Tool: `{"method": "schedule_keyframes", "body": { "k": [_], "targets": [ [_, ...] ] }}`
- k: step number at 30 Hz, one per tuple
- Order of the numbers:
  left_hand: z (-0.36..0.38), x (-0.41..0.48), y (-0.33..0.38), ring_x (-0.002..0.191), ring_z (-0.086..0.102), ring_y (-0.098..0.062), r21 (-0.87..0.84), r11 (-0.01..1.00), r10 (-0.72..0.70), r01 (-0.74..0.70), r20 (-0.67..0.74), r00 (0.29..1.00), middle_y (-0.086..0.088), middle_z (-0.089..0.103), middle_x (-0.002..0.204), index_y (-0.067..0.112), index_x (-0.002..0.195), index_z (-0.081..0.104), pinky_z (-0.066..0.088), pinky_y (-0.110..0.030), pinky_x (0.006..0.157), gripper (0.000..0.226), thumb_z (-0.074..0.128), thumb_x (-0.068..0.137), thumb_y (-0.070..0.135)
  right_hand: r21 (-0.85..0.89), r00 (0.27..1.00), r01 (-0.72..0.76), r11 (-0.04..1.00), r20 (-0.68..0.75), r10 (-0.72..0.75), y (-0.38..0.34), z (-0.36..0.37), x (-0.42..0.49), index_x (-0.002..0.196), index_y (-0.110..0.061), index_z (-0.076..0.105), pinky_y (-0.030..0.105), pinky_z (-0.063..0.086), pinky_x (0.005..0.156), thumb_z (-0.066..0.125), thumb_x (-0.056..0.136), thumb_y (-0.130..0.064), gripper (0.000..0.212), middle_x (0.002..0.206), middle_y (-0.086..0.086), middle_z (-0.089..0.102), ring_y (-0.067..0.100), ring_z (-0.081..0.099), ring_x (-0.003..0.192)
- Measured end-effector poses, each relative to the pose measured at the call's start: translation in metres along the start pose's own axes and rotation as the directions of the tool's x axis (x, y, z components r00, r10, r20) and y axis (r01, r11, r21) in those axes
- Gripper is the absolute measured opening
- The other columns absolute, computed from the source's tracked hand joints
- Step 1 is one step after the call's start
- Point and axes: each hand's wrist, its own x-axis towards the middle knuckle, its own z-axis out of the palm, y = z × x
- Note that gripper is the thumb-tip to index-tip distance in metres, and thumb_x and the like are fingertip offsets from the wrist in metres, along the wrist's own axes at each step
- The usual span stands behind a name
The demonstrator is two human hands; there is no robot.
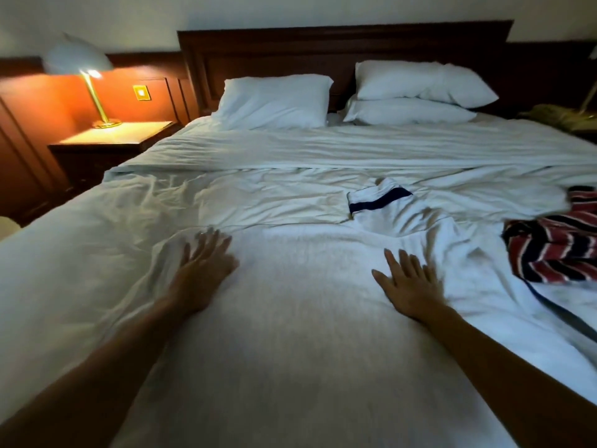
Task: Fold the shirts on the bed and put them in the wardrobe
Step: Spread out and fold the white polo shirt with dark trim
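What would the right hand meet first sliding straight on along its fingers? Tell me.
Probably the bunched navy-banded sleeve, lying ahead of the right hand; depth is unclear.

Head-worn view down over bed (323,150)

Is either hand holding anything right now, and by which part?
Nothing is held: the left hand and the right hand lie flat on the white shirt.

Only the person's two arms show. The left forearm (106,360) and right forearm (504,354) are bare along all their visible length. The left hand (203,263) is blurred; a small bright glint (201,234) on one finger may be a ring. The right hand (410,282) is bare, with slender fingers.
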Motion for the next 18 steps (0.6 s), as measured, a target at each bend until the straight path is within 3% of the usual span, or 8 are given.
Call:
{"method": "schedule_keyframes", "body": {
  "k": [3, 6, 10, 14, 16, 18],
  "targets": [
    [-0.003, -0.051, 0.078, 0.155, -0.007, -0.021, -0.168, 0.977, 0.151, -0.130, 0.114, 0.982, 0.010, -0.003, 0.166, 0.040, 0.158, 0.015, -0.009, -0.047, 0.122, 0.100, -0.012, 0.075, 0.088, -0.020, 1.000, 0.021, 1.000, 0.021, -0.021, 0.003, -0.006, -0.047, 0.158, -0.032, -0.002, 0.044, 0.004, 0.122, 0.017, 0.098, -0.066, 0.071, 0.166, 0.004, -0.002, 0.025, 0.001, 0.153],
    [-0.006, -0.104, 0.149, 0.155, -0.006, -0.019, -0.211, 0.960, 0.225, -0.184, 0.192, 0.955, 0.012, -0.001, 0.167, 0.046, 0.157, 0.013, -0.008, -0.047, 0.123, 0.094, -0.008, 0.074, 0.086, -0.077, 0.996, 0.082, 0.994, 0.046, -0.079, 0.007, -0.012, -0.097, 0.157, -0.033, -0.003, 0.042, 0.005, 0.122, 0.016, 0.099, -0.063, 0.068, 0.167, 0.004, -0.003, 0.024, 0.001, 0.153],
    [-0.018, -0.153, 0.188, 0.155, -0.006, -0.014, -0.236, 0.948, 0.267, -0.213, 0.227, 0.936, 0.015, 0.000, 0.167, 0.048, 0.156, 0.010, -0.006, -0.045, 0.124, 0.084, 0.003, 0.080, 0.083, -0.043, 0.991, 0.117, 0.992, 0.070, -0.114, 0.023, -0.015, -0.160, 0.156, -0.038, -0.004, 0.039, 0.000, 0.122, 0.001, 0.087, -0.076, 0.079, 0.166, -0.001, -0.007, 0.020, -0.005, 0.153],
    [-0.025, -0.184, 0.148, 0.155, -0.005, -0.012, -0.216, 0.967, 0.194, -0.138, 0.261, 0.946, 0.017, -0.002, 0.167, 0.052, 0.155, 0.009, -0.003, -0.042, 0.124, 0.081, 0.006, 0.081, 0.085, -0.073, 0.992, 0.102, 0.992, 0.084, -0.096, 0.065, -0.026, -0.199, 0.156, -0.042, -0.002, 0.044, 0.000, 0.122, 0.017, 0.099, -0.064, 0.064, 0.166, -0.002, -0.008, 0.020, -0.007, 0.153],
    [-0.029, -0.200, 0.119, 0.155, -0.003, -0.015, -0.149, 0.988, 0.089, -0.049, 0.271, 0.959, 0.014, -0.001, 0.168, 0.050, 0.156, 0.008, -0.001, -0.045, 0.124, 0.094, -0.006, 0.072, 0.091, -0.104, 0.995, 0.041, 0.994, 0.092, -0.032, 0.089, -0.035, -0.213, 0.156, -0.041, 0.001, 0.046, 0.003, 0.121, 0.018, 0.098, -0.065, 0.065, 0.166, -0.001, -0.005, 0.022, -0.003, 0.153],
    [-0.039, -0.218, 0.101, 0.155, -0.003, -0.021, -0.077, 0.994, -0.057, 0.084, 0.296, 0.953, 0.011, -0.001, 0.168, 0.049, 0.156, 0.008, -0.002, -0.049, 0.124, 0.088, -0.002, 0.077, 0.088, -0.110, 0.997, -0.014, 0.994, 0.077, 0.023, 0.103, -0.044, -0.226, 0.156, -0.038, 0.007, 0.049, 0.009, 0.121, 0.019, 0.098, -0.064, 0.065, 0.166, 0.004, 0.003, 0.026, 0.007, 0.151]
  ]
}}
